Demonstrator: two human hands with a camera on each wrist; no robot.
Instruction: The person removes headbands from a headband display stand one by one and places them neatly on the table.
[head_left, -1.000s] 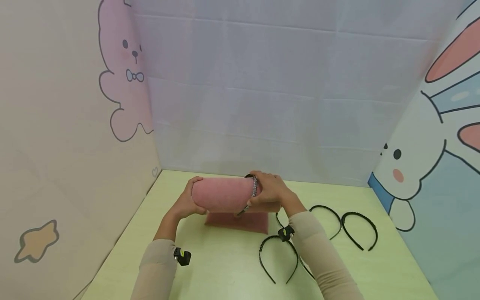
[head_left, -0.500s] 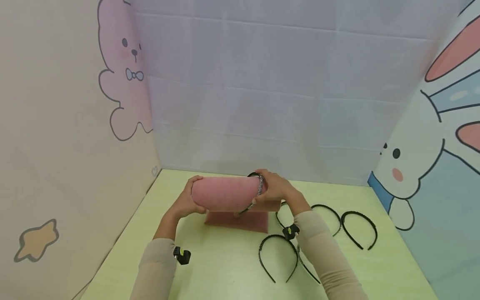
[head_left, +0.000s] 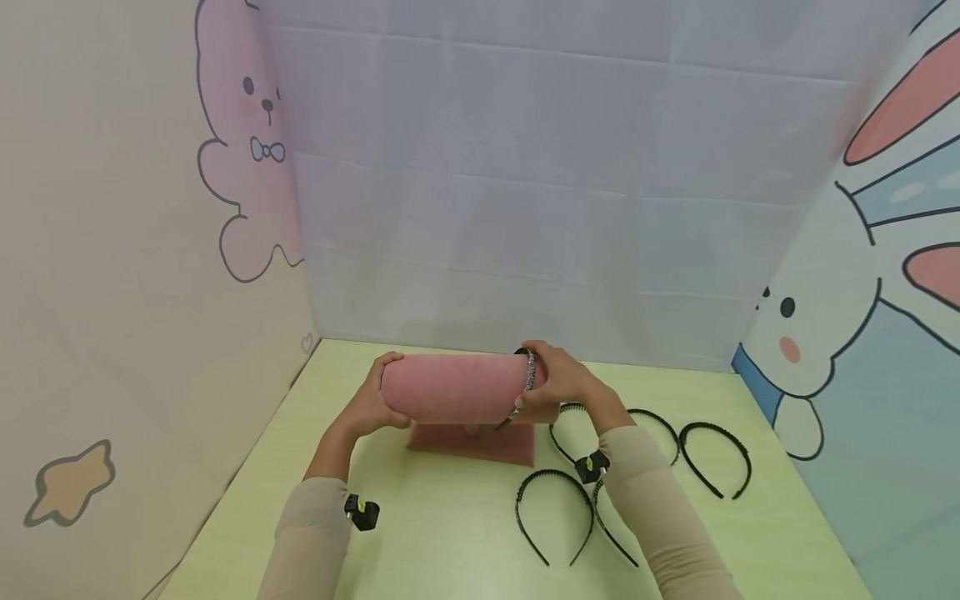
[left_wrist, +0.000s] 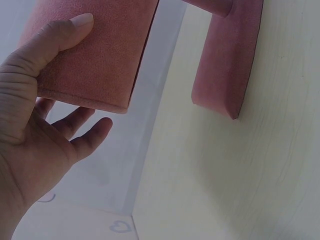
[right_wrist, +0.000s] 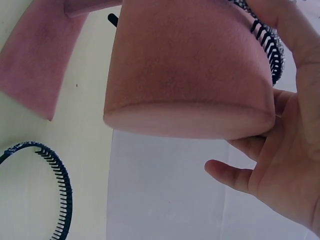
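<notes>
A pink velvet headband stand [head_left: 450, 387] has a thick horizontal roll carried on a post above a flat base [head_left: 472, 443]. My left hand [head_left: 372, 398] grips the roll's left end, thumb in front and fingers behind, as the left wrist view also shows. Near the other end, a glittery toothed headband [head_left: 530, 372] sits over the roll. My right hand [head_left: 558, 379] holds this headband against the roll, its thumb [right_wrist: 285, 20] on the band. In the right wrist view the headband's teeth face the velvet, and the roll's bare end [right_wrist: 190, 120] sticks out past it.
Several dark headbands lie on the pale table to the right, among them one in front [head_left: 553, 473], one at far right [head_left: 716, 427] and one under my right forearm [head_left: 615, 542]. A white sheet [head_left: 465, 208] hangs behind; printed panels flank the table.
My right hand has slid the glittery headband along the roll toward its right end. My left hand has kept its grip on the left end.
</notes>
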